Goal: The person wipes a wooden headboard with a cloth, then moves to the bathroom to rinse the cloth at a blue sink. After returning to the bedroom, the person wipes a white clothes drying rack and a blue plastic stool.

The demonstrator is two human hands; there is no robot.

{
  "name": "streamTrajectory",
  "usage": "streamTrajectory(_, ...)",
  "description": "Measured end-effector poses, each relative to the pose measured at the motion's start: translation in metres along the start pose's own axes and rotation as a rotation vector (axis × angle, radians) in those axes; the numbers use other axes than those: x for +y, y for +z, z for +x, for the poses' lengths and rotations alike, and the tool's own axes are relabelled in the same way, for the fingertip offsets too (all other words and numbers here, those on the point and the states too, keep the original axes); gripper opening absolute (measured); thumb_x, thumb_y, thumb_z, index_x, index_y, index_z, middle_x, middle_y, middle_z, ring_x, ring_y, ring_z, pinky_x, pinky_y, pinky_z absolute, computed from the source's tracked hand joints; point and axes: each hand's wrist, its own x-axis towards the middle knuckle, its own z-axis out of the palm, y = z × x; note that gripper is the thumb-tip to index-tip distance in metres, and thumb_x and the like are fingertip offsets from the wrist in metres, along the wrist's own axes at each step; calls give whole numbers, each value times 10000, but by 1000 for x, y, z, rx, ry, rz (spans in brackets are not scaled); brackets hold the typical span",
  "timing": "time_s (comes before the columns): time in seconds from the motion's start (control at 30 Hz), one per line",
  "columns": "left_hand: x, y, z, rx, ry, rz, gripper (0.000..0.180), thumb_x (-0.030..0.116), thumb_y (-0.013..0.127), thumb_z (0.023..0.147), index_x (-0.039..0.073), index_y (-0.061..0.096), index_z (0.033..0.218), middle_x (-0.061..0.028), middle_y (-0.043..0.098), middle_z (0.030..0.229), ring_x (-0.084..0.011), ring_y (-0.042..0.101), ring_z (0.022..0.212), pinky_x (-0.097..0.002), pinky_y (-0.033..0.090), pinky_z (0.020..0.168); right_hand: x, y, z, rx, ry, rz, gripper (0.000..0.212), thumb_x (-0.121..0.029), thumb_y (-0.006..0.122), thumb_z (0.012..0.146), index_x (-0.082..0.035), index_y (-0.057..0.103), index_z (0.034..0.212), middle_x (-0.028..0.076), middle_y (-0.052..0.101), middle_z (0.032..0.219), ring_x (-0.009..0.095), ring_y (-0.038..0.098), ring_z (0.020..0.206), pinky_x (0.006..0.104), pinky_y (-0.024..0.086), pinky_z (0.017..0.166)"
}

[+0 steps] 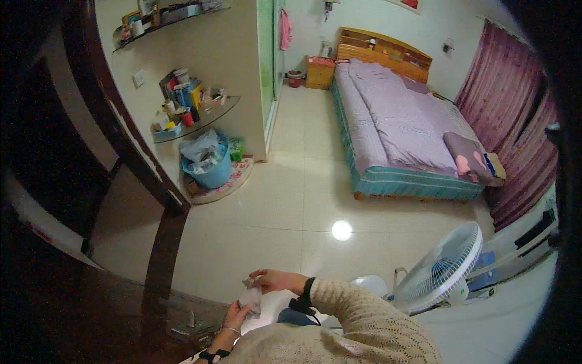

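Note:
In front of my body, low in the head view, both hands are on one small, pale, crumpled piece (250, 299) that looks like soft cloth or tissue; its exact kind cannot be made out. My left hand (234, 316) pinches its lower left side, thumb pointing up along it. From the right, my right hand (274, 281) reaches across and grips the top of it, with the fingers bent down over the edge. A bracelet and a dark band circle my left wrist, and a black band circles my right one. A cream knitted sleeve covers my right arm.
A white standing fan (445, 267) is at my right. Ahead lies a bed (394, 121) with lilac bedding. A blue bucket (213, 173) stuffed with plastic bags stands on a mat under a loaded glass corner shelf (209, 118). A dark door frame (124, 121) rises at the left.

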Motion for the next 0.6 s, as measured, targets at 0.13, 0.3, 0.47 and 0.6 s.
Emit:
streamTrajectory(0.13, 27, 33, 7, -66, -29, 98, 340, 165, 632, 876, 6, 541, 1162, -47, 630, 1017, -131, 604, 878, -254, 488, 765, 38, 3, -25, 13, 218, 487, 424, -123, 676, 794, -68, 576, 1203, 82, 575, 1238, 305, 417, 1257, 376, 394, 1006)
streamTrajectory(0.3, 42, 37, 28, -29, -24, 176, 324, 163, 670, 853, 28, 568, 1129, -21, 630, 995, -120, 562, 865, -267, 457, 763, 40, -18, -32, 40, 341, 399, 458, -108, 671, 805, -62, 530, 1239, 68, 590, 1170, 262, 446, 1151, 347, 441, 926)
streamTrajectory(0.47, 60, 43, 53, -87, 2, 324, 397, 209, 688, 848, 7, 547, 1159, -48, 616, 1062, -134, 565, 942, -288, 464, 827, 21, -47, -38, 366, 951, 1435, 377, -59, 608, 873, -63, 508, 1236, 92, 596, 1177, 228, 585, 1035, 319, 521, 816)
streamTrajectory(0.6, 82, 40, 67, -120, -15, 559, 519, 271, 712, 825, -14, 512, 1209, -65, 608, 1083, -143, 570, 944, -282, 471, 812, 26, -68, -47, 392, 849, 1371, 406, -89, 621, 883, -54, 466, 1257, 108, 607, 1119, 197, 615, 918, 296, 534, 746)
